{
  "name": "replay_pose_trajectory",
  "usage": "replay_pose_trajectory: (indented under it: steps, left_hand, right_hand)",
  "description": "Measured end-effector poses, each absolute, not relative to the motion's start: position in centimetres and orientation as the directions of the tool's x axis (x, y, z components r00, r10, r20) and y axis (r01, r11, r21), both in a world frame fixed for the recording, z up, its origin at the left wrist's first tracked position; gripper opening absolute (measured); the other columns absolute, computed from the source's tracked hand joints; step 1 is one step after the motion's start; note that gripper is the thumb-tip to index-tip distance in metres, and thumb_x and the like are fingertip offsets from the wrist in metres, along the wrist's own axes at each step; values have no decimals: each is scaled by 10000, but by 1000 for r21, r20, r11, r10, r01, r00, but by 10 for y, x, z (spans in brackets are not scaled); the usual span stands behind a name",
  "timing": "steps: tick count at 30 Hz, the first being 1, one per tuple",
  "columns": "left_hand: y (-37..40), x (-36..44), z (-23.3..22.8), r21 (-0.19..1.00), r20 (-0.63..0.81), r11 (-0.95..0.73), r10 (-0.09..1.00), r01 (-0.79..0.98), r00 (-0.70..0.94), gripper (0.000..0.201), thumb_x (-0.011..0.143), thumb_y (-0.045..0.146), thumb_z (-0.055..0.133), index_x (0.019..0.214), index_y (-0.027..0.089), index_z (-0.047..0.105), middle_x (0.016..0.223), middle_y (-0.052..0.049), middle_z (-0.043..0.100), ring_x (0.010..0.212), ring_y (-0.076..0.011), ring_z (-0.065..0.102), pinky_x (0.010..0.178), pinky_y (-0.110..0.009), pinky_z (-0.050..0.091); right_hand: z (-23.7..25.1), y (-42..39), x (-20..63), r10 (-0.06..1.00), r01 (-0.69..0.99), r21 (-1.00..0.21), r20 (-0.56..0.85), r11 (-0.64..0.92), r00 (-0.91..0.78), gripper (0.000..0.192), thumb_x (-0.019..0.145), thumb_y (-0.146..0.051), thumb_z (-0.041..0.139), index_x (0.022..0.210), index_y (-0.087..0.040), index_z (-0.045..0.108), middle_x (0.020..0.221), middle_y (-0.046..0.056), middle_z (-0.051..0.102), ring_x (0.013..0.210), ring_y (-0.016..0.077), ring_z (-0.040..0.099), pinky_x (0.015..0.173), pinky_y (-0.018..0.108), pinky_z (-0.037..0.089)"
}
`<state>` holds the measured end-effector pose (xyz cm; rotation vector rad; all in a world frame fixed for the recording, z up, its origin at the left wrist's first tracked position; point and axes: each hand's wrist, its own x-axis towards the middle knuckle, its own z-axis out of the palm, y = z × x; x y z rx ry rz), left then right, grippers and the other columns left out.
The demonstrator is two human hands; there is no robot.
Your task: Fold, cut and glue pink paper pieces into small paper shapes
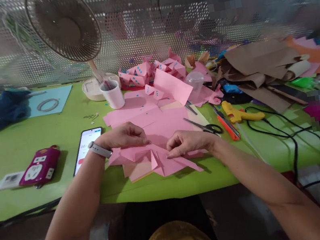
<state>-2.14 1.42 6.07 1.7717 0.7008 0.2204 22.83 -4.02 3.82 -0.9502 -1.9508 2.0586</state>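
Both the left hand [126, 136] and the right hand [186, 142] pinch folds of a pink paper piece [154, 160] lying on the green table [44, 143], scissors [205, 126] just beside.

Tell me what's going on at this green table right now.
A person is folding a pink paper piece on a stack of pink sheets at the near edge of the green table. The left hand presses the paper's upper left part, and the right hand pinches a fold on its right side. Scissors, an orange cutter and a yellow glue gun lie to the right. A phone lies by the left wrist, with finished folded pieces behind.
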Motion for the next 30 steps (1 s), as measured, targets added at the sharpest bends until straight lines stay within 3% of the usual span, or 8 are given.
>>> replay_pose_trajectory:
  steps: [3, 6, 10, 12, 15, 19, 23, 30]
  left_hand:
    - [25, -29, 54, 974, -84, -79, 746, 212, 661, 315, 646, 464, 787, 715, 160, 744, 647, -52, 682, 571, -150, 587, 538, -240, 456]
    - [34, -27, 45, 985, 41, 16, 945, -171, 325, 586, 747, 679, 587, 963, 152, 728, 720, -80, 704, 676, -197, 645, 635, -295, 508]
    - [27, -7, 36, 848, -109, 239, 952, -472, 287, 789, 734, 808, 447, 1038, 119, 684, 907, -145, 724, 856, -245, 672, 730, -346, 533]
    - [16, 7, 33, 845, -167, 338, 903, -415, 395, 724, 734, 746, 544, 1060, 114, 681, 862, -113, 719, 773, -199, 665, 696, -308, 532]
    - [-2, 24, 30, 907, -92, 253, 900, -337, 427, 484, 754, 505, 711, 1103, 171, 671, 840, -38, 704, 728, -150, 653, 683, -271, 534]
    - [-13, 33, 27, 937, -48, 187, 906, -296, 422, 330, 757, 402, 738, 956, 142, 696, 740, -25, 682, 572, -116, 605, 552, -245, 516]
    - [-12, 30, 26, 932, -56, 190, 917, -310, 394, 297, 719, 329, 773, 925, 137, 679, 786, -50, 709, 497, -111, 586, 464, -242, 483]
    - [-8, 27, 25, 900, -125, 272, 910, -341, 395, 332, 760, 396, 741, 944, 121, 710, 838, -85, 720, 617, -136, 629, 525, -234, 495]
  right_hand:
    - [35, -41, 226, 611, 236, -961, -274, -144, -742, 325, 756, -386, 723, 606, -146, 564, 541, -70, 409, 495, 48, 323, 475, 214, 251]
    - [26, -39, 221, 832, 52, -993, -120, -110, -542, 300, 753, -405, 722, 637, -162, 590, 566, -60, 453, 507, 59, 374, 484, 211, 306]
    - [13, -30, 216, 969, -133, -988, -45, -79, -244, 301, 747, -464, 717, 693, -183, 624, 574, -36, 546, 529, 92, 491, 538, 236, 422]
    - [8, -28, 214, 982, -147, -986, -49, -76, -181, 320, 747, -490, 715, 696, -186, 630, 551, -29, 566, 502, 102, 505, 532, 248, 440]
    - [3, -30, 209, 974, -125, -990, -42, -72, -222, 342, 778, -520, 682, 729, -184, 647, 526, -23, 582, 443, 109, 502, 516, 266, 457]
    - [0, -35, 202, 966, -125, -991, -13, -47, -257, 288, 749, -459, 736, 783, -182, 666, 638, -13, 637, 565, 116, 579, 587, 249, 480]
    - [-1, -35, 199, 957, -144, -985, -48, -92, -286, 298, 664, -396, 809, 828, -183, 681, 723, -2, 674, 672, 128, 627, 650, 253, 495]
    - [-1, -34, 197, 949, -163, -978, -77, -132, -305, 345, 620, -397, 834, 838, -171, 689, 736, 13, 706, 671, 137, 662, 674, 270, 535]
